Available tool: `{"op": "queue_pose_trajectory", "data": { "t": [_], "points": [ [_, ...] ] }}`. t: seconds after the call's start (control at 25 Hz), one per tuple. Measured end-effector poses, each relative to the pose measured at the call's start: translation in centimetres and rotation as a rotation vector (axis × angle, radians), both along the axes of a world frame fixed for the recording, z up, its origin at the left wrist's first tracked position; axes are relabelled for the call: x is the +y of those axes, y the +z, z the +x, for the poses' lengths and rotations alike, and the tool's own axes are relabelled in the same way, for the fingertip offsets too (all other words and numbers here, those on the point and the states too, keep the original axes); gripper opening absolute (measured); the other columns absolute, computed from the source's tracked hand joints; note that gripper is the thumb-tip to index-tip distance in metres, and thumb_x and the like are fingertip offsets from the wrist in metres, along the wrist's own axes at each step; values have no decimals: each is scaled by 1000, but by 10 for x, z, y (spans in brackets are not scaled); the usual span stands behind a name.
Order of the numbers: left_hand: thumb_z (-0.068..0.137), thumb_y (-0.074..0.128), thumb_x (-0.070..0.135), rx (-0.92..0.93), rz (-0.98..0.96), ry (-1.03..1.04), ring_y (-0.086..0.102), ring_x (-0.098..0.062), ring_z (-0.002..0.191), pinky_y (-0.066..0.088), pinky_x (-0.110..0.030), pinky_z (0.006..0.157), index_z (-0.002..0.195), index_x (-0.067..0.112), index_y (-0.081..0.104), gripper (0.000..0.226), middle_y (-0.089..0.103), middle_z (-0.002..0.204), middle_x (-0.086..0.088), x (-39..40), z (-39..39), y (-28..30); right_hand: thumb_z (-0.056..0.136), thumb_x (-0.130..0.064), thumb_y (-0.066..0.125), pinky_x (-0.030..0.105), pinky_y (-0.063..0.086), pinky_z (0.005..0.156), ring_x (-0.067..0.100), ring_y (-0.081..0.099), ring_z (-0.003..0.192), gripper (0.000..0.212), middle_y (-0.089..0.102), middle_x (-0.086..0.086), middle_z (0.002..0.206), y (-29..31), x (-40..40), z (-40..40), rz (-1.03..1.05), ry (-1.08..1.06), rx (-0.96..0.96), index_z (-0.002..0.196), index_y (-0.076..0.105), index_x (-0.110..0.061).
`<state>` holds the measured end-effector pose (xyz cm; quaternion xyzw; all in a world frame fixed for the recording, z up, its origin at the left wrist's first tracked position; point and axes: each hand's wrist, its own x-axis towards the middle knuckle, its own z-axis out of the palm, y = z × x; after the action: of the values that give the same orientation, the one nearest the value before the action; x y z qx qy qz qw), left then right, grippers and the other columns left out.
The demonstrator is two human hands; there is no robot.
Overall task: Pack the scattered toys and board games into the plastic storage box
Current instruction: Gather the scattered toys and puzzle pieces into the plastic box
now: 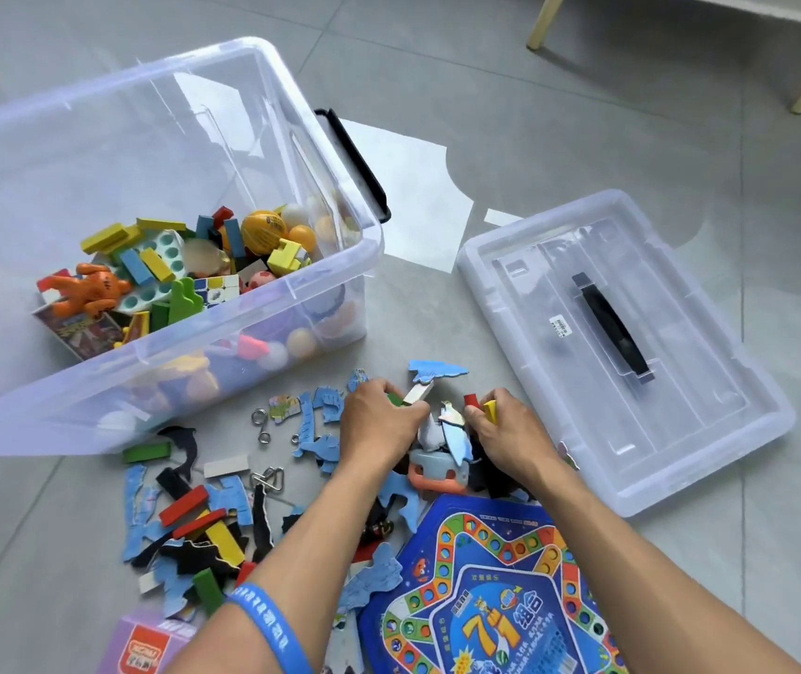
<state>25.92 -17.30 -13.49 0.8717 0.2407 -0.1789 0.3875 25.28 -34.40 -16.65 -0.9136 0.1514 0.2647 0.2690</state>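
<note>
Both hands work in the toy pile on the grey tiled floor [583, 114], just past centre toward six o'clock. The left hand [376, 425] is curled round a white block [415, 394], with a green piece showing at its knuckles; its forearm wears a blue wristband [269, 620]. The right hand [505, 432] pinches a yellow block [490, 410] between thumb and fingers, and a red block [470, 400] stands just beside it at nine o'clock. Between the two hands lie jigsaw pieces, among them a penguin-shaped piece [452, 423], and a blue shark-shaped piece [437, 371] sits at twelve o'clock from them. The clear plastic storage box [223, 347] fills the frame toward ten o'clock, open, already holding coloured blocks, an orange figure [90, 289], a yellow ball [264, 231], small orange and white balls and a puzzle cube [217, 289]. Its lid [525, 265], with a black handle, lies flat on the floor at three o'clock from the hands, just beside the right wrist. More blocks, blue and black puzzle pieces [228, 493] and metal ring puzzles [260, 423] spread toward eight o'clock. A blue board game [491, 600] lies at six o'clock, partly under the right forearm, and a pink carton [146, 649] sits at seven o'clock.
</note>
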Motion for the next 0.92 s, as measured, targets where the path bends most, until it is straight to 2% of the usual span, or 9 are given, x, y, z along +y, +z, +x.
{"op": "queue_pose_trajectory", "data": {
  "t": [0.08, 0.12, 0.24, 0.32, 0.48, 0.6, 0.76, 0.84, 0.92],
  "points": [
    [69, 75, 28, 41, -220, 210, 53, -9, 45, 42, -22, 44, 72, 17, 61, 18, 63, 67, 3, 23, -27, 16, 96, -45, 50, 39, 48, 72, 27, 59, 75, 32, 62, 8, 86, 8, 0, 6, 118, -43, 49, 89, 54, -15],
    [68, 75, 24, 56, -378, 296, 43, -11, 40, 34, -22, 41, 70, 18, 59, 18, 61, 68, 0, 35, -44, 29, 97, -44, 49, 40, 47, 63, 24, 52, 62, 35, 56, 8, 73, 22, 7, 8, 252, -81, 69, 79, 52, -15],
    [61, 73, 14, 95, -889, 410, 20, -11, 40, 18, -17, 41, 76, 18, 51, 28, 57, 72, -9, 63, -91, 71, 101, -36, 48, 25, 30, 42, 12, 29, 45, 36, 36, 1, 57, 83, 38, 5, 843, -309, 106, 72, 47, -15],
    [56, 72, 12, 68, -1108, 422, 22, -9, 39, 16, -16, 38, 80, 18, 49, 35, 49, 67, -5, 79, -123, 101, 101, -33, 49, 23, 24, 40, 11, 28, 46, 33, 41, 2, 60, 128, 66, -15, 1170, -419, 100, 79, 53, -9],
    [52, 64, 6, -57, -1444, 585, 44, -14, 39, 21, -11, 33, 78, 15, 48, 32, 63, 83, -16, 102, -168, 162, 92, -34, 44, 18, 23, 37, 14, 32, 42, 27, 53, 8, 73, 193, 109, -70, 1496, -460, 137, 79, 52, -12],
    [57, 51, 7, -140, -1526, 757, 43, -15, 39, 24, -11, 33, 81, 13, 50, 24, 60, 76, -16, 113, -179, 198, 81, -33, 44, 20, 16, 39, 15, 30, 36, 23, 47, 9, 63, 226, 125, -96, 1636, -477, 94, 75, 50, -12],
    [75, 39, 10, -244, -1537, 894, 36, -13, 39, 20, -16, 40, 82, 9, 60, 22, 56, 66, -10, 118, -190, 227, 79, -31, 38, 24, 13, 43, 14, 28, 43, 22, 36, 4, 51, 260, 151, -123, 1763, -483, 120, 74, 47, -12],
    [79, 39, 11, -265, -1539, 893, 39, -15, 43, 26, -19, 40, 84, 9, 58, 20, 55, 62, -7, 115, -195, 238, 81, -32, 35, 23, 18, 41, 15, 33, 46, 24, 34, 3, 49, 272, 165, -134, 1780, -517, 157, 72, 47, -13],
    [79, 41, 10, -297, -1569, 902, 46, -20, 51, 39, -24, 46, 90, 7, 60, 22, 52, 60, -7, 112, -201, 248, 84, -32, 37, 20, 29, 38, 17, 42, 47, 26, 35, 3, 51, 280, 176, -146, 1773, -554, 192, 71, 48, -13]
  ]
}}
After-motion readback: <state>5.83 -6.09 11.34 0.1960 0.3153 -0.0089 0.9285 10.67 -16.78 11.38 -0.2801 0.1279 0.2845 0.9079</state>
